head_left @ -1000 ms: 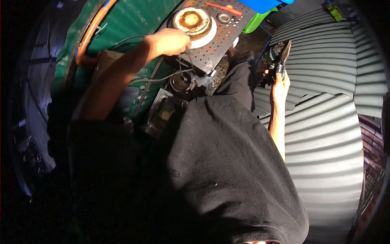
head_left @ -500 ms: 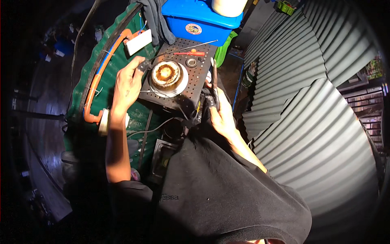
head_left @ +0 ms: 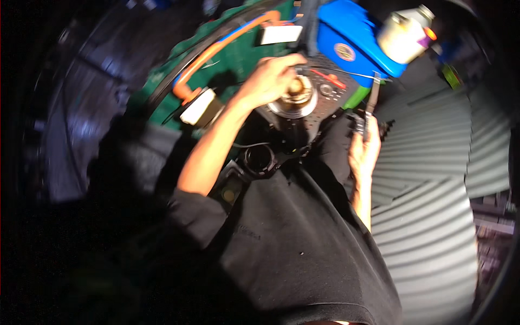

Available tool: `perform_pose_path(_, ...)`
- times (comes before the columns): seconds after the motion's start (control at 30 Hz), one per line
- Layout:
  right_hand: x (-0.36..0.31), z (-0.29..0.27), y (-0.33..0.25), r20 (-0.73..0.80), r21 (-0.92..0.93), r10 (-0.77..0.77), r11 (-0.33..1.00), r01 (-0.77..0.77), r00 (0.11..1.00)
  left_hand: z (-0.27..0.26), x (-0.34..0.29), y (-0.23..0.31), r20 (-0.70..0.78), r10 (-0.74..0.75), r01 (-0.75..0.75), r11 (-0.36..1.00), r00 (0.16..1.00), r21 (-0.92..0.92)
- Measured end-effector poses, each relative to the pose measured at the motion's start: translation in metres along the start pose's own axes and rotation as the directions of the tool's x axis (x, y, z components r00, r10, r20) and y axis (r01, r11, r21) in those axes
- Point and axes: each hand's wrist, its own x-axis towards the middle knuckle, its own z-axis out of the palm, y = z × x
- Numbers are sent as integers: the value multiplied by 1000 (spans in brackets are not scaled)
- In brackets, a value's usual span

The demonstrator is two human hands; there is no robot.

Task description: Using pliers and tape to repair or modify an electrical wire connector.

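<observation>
My left hand [head_left: 271,78] is closed round the dark end of a long thin metal rod [head_left: 346,71], which reaches to the right across the perforated metal table. Below the hand stands a round metal piece [head_left: 298,108] with a brown-stained top, partly hidden by my fingers. Off the table's right side, my right hand [head_left: 364,149] grips a long slim tool [head_left: 374,95] with a flat metallic upper part pointing up. Its dark handle and a black piece beside it are blurred, so its exact kind cannot be told. The rod's far end appears close to the tool's tip.
A red screwdriver [head_left: 333,80] and a small metal ring [head_left: 326,90] lie on the perforated table [head_left: 319,111]. Behind stands a blue lidded box [head_left: 352,32] with a pale container [head_left: 406,35] on top. Orange pipe [head_left: 208,57] runs at left; corrugated sheets [head_left: 422,227] stand at right.
The whole view has swung and tilted, shifting the table rightward in the picture. My right hand has moved away from the table's edge with its tool. Both hands keep their holds.
</observation>
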Motion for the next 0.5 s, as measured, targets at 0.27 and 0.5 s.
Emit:
perform_pose_path(0.27, 14, -10, 13, 14, -211, -317, 926, 313, 948, 20, -3, 9, -211, 329, -264, 922, 920, 284)
perform_pose_path(0.5, 8, -19, 0, 42, -193, -285, 938, 287, 958, 57, 8, 66, -309, 466, -375, 873, 829, 311)
